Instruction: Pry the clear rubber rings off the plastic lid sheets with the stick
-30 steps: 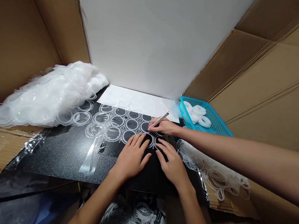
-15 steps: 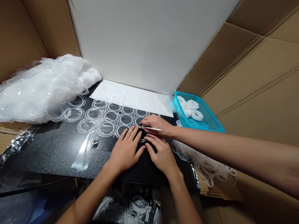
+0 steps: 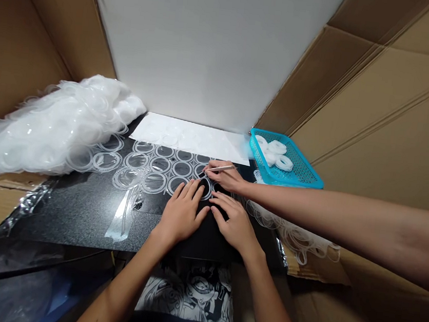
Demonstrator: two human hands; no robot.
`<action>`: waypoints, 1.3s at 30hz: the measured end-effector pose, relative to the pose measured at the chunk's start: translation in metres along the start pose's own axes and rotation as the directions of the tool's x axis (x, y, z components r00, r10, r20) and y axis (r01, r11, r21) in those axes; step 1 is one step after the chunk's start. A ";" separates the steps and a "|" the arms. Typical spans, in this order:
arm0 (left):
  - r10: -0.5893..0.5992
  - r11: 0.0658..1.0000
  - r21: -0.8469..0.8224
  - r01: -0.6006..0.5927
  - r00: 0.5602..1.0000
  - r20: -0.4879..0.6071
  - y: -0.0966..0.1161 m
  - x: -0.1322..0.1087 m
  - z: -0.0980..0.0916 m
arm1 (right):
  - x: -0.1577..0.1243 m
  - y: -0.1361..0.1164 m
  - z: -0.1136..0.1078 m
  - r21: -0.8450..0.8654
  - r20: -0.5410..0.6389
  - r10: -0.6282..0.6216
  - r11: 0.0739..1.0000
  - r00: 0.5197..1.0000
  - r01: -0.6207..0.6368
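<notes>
In the head view, the clear ring sheet [image 3: 171, 167] lies flat on the black worktop [image 3: 77, 212]. The left hand [image 3: 181, 211] rests on it, the right hand [image 3: 235, 223] by its near row; all their fingers are a bit apart, gripping nothing. Another person's hand [image 3: 228, 178] holds a thin white stick [image 3: 219, 169] very close; a slip might poke a finger. The ring pile [image 3: 55, 127] and blue basket [image 3: 300, 164] crowd the sides; the front left has more room.

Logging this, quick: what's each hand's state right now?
Left hand: open, palm down, gripping nothing.
Right hand: open, palm down, gripping nothing.
Co-worker's hand: closed on a pen-like tool.
</notes>
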State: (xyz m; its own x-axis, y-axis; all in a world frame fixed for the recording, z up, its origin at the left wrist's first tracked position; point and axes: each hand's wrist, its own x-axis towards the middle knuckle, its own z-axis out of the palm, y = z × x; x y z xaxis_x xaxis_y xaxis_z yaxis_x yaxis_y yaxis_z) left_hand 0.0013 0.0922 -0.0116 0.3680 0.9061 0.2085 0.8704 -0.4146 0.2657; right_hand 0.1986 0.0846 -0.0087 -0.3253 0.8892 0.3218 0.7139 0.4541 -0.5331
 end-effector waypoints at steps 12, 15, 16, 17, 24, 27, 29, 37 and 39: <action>0.008 1.000 0.026 -0.008 1.000 0.005 -0.001 -0.002 0.001 | 0.000 -0.004 -0.003 0.060 -0.069 0.003 0.998 0.998 0.001; 0.010 0.999 0.032 -0.010 1.000 -0.007 -0.001 -0.002 0.002 | 0.000 -0.004 -0.002 0.072 -0.087 0.014 0.997 0.996 -0.007; 0.010 0.999 0.032 -0.010 1.000 -0.012 -0.001 -0.003 0.002 | 0.000 -0.003 -0.002 0.074 -0.089 0.017 0.997 0.996 -0.010; 0.011 0.999 0.032 -0.011 1.000 -0.017 -0.001 -0.003 0.003 | 0.000 -0.003 -0.001 0.075 -0.089 0.019 0.997 0.996 -0.012; 0.028 1.000 0.015 -0.027 0.999 -0.045 -0.002 -0.006 0.004 | -0.001 -0.003 -0.001 0.050 -0.123 0.038 0.998 0.992 -0.032; 0.037 0.999 0.004 -0.037 0.998 -0.049 -0.002 -0.006 0.003 | -0.001 -0.005 -0.003 0.021 -0.103 0.081 0.997 0.991 -0.080; 0.039 0.999 -0.005 -0.039 0.998 -0.054 -0.002 -0.006 0.003 | -0.001 -0.005 -0.004 -0.004 -0.082 0.125 0.992 0.989 -0.125; 0.059 0.998 -0.016 -0.060 0.998 -0.024 -0.002 -0.010 0.001 | 0.002 0.000 -0.003 -0.059 -0.022 0.162 0.985 0.987 -0.163; 0.062 0.998 -0.013 -0.062 0.998 -0.011 -0.002 -0.010 0.000 | 0.001 0.001 -0.003 -0.068 -0.025 0.173 0.982 0.985 -0.174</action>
State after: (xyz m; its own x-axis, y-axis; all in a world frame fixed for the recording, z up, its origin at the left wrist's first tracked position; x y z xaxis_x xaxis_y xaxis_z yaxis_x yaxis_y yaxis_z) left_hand -0.0042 0.0836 -0.0141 0.4174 0.8778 0.2350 0.8417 -0.4709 0.2643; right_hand 0.2002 0.0860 -0.0063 -0.1814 0.9526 0.2443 0.7999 0.2874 -0.5268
